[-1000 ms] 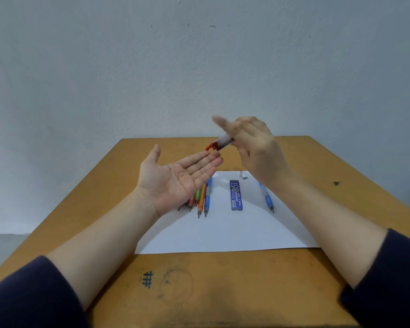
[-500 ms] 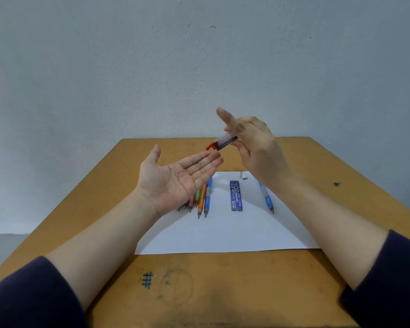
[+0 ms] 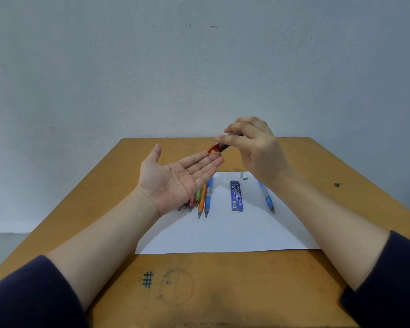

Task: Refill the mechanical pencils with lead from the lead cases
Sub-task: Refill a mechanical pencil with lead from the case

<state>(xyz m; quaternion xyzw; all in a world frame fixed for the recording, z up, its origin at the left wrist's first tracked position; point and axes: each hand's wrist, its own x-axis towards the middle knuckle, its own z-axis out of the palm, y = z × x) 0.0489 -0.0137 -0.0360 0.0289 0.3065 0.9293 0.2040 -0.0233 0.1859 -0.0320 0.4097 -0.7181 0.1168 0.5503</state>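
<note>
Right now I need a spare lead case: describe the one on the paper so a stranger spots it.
A white paper sheet lies on the table. Near its middle, between a bunch of pencils and a lone blue pencil, lies the blue lead case: flat, rectangular, white-lettered, unlike the slim pencils.

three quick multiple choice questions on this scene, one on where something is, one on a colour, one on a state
1. Where does the blue lead case lie? A) in a palm B) on the white paper C) on bare wood
2. What colour is the cap of the lead case in the right hand? A) green B) yellow C) red
3. How is the left hand? A) open, palm up B) gripping a pencil C) flat on the paper

Answers: 1 B, it rests flat on the sheet; 2 C, a red end pokes out of the grip; 3 A, palm faces up, uncurled.
</note>
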